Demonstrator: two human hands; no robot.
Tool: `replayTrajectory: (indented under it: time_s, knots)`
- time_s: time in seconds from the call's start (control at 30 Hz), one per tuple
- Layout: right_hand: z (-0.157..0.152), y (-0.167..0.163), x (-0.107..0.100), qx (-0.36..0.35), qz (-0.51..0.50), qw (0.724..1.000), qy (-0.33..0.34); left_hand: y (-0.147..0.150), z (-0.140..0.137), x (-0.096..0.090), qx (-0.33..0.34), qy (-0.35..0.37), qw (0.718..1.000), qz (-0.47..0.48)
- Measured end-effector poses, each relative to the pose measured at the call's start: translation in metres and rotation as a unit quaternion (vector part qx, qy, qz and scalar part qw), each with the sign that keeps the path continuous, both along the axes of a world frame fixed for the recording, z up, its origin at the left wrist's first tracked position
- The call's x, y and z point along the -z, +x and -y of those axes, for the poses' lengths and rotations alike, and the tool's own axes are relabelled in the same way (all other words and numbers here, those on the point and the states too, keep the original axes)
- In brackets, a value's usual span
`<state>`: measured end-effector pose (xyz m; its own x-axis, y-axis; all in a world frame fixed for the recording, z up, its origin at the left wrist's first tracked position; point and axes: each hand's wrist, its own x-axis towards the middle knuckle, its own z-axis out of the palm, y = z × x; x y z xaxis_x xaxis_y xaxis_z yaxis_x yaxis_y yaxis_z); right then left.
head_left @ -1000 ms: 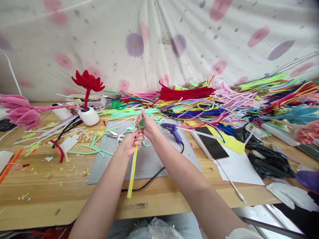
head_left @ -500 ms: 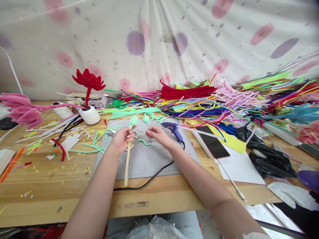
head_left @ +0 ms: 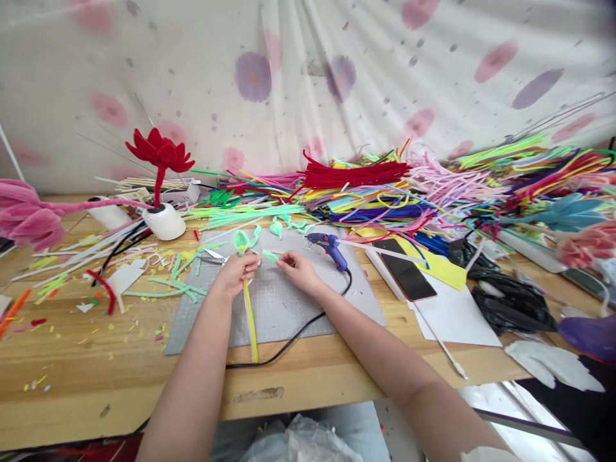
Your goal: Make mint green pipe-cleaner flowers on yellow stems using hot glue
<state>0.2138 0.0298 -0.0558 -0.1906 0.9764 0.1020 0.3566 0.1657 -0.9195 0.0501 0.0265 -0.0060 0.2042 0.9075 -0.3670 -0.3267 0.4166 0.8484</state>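
Observation:
In my left hand (head_left: 239,273) is the stem of a pipe-cleaner flower, fingers closed around it just below the head. The mint-green flower head (head_left: 241,240) stands above my fingers, and the yellow and white stem (head_left: 250,321) hangs down toward the table's front edge. My right hand (head_left: 297,269) pinches a short mint-green pipe-cleaner piece (head_left: 269,255), its tip pointing at the left hand. Partly behind the left hand lie scissors (head_left: 214,256). Curled mint-green pieces (head_left: 276,228) rest on the far part of the grey cutting mat (head_left: 289,314).
A blue glue gun (head_left: 330,249) lies right of my hands, its black cord crossing the mat. Bundles of coloured pipe cleaners (head_left: 356,173) line the back. A red flower (head_left: 160,154) stands in a white holder (head_left: 165,222). A phone (head_left: 407,269) lies on white paper (head_left: 452,321).
My right hand has picked up the mint-green piece that lay on the mat. The flower head has tilted toward me in my left hand. The view has shifted slightly right.

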Motion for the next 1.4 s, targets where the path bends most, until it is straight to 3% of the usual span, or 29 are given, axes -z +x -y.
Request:
replayTrajectory:
  time_s: [0.1, 0.17, 0.3, 0.4, 0.53, 0.63, 0.77, 0.93, 1.13, 1.27, 1.33, 1.4]
  knots:
    - [-0.002, 0.001, -0.007, -0.02, -0.132, 0.986, -0.096, -0.002, -0.001, 0.005, 0.009, 0.009, 0.997, 0.077]
    - [-0.003, 0.001, -0.012, -0.056, -0.214, 0.964, -0.151, -0.001, -0.001, 0.007, -0.021, 0.021, 0.995, 0.094]
    - [-0.006, 0.0, -0.019, -0.133, -0.356, 0.881, -0.282, 0.0, 0.0, 0.012, -0.049, 0.035, 0.992, 0.107]
    - [-0.009, -0.001, -0.02, -0.168, -0.42, 0.819, -0.353, 0.002, 0.002, 0.015, -0.041, 0.035, 0.992, 0.111]
    - [-0.012, -0.006, -0.022, -0.131, -0.445, 0.795, -0.392, 0.007, 0.004, 0.018, -0.036, 0.04, 0.992, 0.114]
    - [-0.012, -0.009, -0.023, -0.067, -0.444, 0.805, -0.389, 0.01, 0.004, 0.018, -0.042, 0.031, 0.99, 0.129]
    - [-0.013, -0.01, -0.024, -0.011, -0.431, 0.857, -0.282, 0.01, 0.004, 0.017, -0.061, 0.0, 0.988, 0.139]
    - [-0.011, -0.013, -0.027, -0.019, -0.401, 0.901, -0.163, 0.013, 0.005, 0.017, -0.13, 0.025, 0.984, 0.121]
    - [-0.002, -0.019, -0.018, -0.058, -0.312, 0.937, -0.144, 0.022, 0.005, 0.02, -0.218, 0.094, 0.971, -0.012]
    - [0.004, 0.014, -0.027, -0.12, -0.213, 0.955, -0.17, 0.025, 0.005, 0.02, -0.261, 0.097, 0.957, -0.076]
    - [0.009, 0.047, -0.039, -0.164, -0.13, 0.963, -0.171, 0.025, 0.005, 0.02, -0.25, 0.081, 0.962, -0.069]
    - [0.013, 0.086, -0.051, -0.213, -0.028, 0.953, -0.212, 0.025, 0.004, 0.021, -0.232, 0.075, 0.968, -0.053]
